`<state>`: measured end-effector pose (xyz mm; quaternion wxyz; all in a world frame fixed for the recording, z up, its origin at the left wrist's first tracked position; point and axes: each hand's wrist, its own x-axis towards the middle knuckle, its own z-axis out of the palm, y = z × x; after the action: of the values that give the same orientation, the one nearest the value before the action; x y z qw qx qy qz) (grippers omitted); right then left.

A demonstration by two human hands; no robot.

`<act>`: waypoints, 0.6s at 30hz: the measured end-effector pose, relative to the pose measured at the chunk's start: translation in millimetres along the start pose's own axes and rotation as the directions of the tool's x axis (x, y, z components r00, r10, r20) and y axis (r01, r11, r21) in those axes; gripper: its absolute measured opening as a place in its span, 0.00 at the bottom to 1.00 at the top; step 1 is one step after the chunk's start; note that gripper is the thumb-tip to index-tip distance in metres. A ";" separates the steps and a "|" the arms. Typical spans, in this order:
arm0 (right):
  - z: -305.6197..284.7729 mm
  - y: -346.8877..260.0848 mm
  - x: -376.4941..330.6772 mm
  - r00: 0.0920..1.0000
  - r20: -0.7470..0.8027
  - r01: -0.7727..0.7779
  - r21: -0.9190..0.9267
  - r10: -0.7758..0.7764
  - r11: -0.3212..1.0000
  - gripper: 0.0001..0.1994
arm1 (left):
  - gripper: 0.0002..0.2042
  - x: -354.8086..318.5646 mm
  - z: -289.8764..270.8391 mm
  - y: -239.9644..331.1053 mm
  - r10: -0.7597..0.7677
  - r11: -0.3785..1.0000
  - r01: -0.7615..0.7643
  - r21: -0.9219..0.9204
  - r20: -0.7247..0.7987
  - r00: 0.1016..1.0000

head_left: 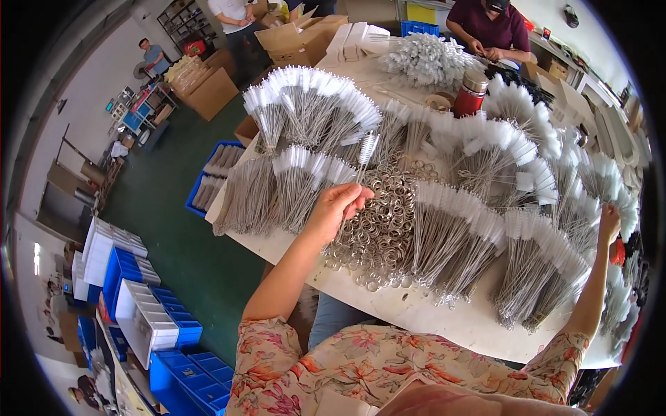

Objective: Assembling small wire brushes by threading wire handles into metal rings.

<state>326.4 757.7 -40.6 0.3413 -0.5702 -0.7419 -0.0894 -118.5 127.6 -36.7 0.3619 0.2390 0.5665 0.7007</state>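
Observation:
My left hand is closed in a pinch over a pile of loose metal rings. From its fingers a thin wire brush with white bristles points up and away. Far to the right, my right hand reaches in among white-bristled brushes. Its fingers are closed together; what is between them is too small to make out. Bundles of wire-stemmed brushes lie just right of the rings. More bundles fan out beyond my left hand.
A red flask with a metal lid stands toward the back of the table. A co-worker in a dark top sits at the far side. Blue bins and cardboard boxes stand left of the table.

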 end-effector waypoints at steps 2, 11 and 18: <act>-32.6 -29.9 13.4 0.970 -0.174 0.196 0.152 -0.169 0.969 0.17 | 0.15 -1.5 -3.3 0.1 0.007 0.999 -0.007 0.043 -0.012 1.000; -189.4 -358.5 -199.9 0.652 0.290 -0.341 0.937 -0.700 0.071 0.10 | 0.11 -24.5 77.5 1.8 0.293 0.943 -0.320 0.096 0.220 0.930; -180.3 -425.0 -336.0 0.406 0.472 -0.701 0.710 -0.782 0.065 0.12 | 0.10 -31.6 94.3 -1.1 0.539 0.768 -0.545 0.337 0.120 0.834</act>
<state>53.0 258.0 -0.6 0.1486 -0.0624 -0.6317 0.7583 -28.3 161.8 -12.4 0.0996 0.4594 0.5883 0.6580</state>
